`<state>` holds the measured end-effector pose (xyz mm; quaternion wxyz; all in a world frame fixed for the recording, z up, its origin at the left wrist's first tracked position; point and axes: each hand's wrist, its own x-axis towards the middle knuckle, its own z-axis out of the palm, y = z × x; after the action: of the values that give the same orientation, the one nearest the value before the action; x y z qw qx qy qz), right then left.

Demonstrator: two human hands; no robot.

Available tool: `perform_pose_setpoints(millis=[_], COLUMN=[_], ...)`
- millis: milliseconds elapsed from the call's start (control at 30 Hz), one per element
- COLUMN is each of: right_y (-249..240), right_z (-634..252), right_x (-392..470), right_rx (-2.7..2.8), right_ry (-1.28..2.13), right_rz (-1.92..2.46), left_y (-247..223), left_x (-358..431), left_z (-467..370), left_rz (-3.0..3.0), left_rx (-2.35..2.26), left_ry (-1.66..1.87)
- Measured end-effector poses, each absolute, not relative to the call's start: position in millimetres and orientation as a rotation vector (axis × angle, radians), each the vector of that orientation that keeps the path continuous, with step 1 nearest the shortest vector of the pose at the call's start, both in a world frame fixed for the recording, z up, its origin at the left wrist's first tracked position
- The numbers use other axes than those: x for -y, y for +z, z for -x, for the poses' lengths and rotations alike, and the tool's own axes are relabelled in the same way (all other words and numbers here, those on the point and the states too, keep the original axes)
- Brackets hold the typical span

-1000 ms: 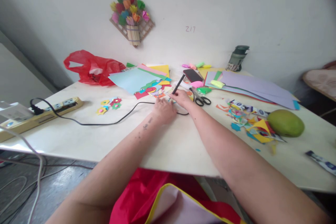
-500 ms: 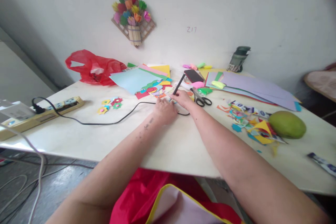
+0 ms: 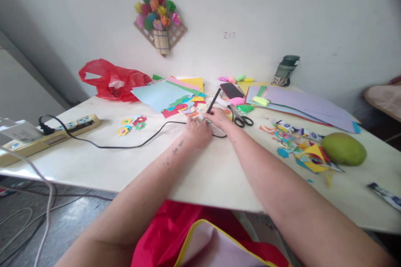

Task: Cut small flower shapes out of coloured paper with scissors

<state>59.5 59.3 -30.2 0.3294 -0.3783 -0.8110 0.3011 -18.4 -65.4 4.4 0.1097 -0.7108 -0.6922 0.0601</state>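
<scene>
My right hand (image 3: 219, 118) is closed on a slim black pen-like stick (image 3: 214, 100), which leans up and to the right. Beside it, my left hand (image 3: 198, 132) rests low over the table at the near edge of a pile of coloured paper cutouts (image 3: 184, 106); its fingers point away from me, and whatever lies under them is hidden. Black-handled scissors (image 3: 243, 121) lie just right of my right hand. Several small paper flowers (image 3: 133, 125) sit to the left, beyond a black cable (image 3: 119, 147) that runs towards my hands.
A power strip (image 3: 59, 133) lies at the left, with a red plastic bag (image 3: 112, 81) behind. To the right are a phone (image 3: 232, 90), large coloured sheets (image 3: 300, 102), paper scraps (image 3: 294, 146), a green fruit (image 3: 343, 149) and a tube (image 3: 385, 195). A bottle (image 3: 285, 71) stands by the wall.
</scene>
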Motion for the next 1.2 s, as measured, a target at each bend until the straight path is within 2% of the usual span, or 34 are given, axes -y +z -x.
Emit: perform_pose_setpoints(millis=[900,1200], right_y=[-31.1,-24.3], right_z=[-58.8,-60.9], right_x=[-61.2,-58.2], right_rx=[2.087,1.699], right_ry=[0.806,0.944], right_rz=[0.992,0.977], left_y=[3.7,4.0], left_x=[65.2,66.7], left_z=[19.3,20.5], left_rz=[2.107,2.116], left_rx=[2.045,2.032], left_ry=[0.140,0.109])
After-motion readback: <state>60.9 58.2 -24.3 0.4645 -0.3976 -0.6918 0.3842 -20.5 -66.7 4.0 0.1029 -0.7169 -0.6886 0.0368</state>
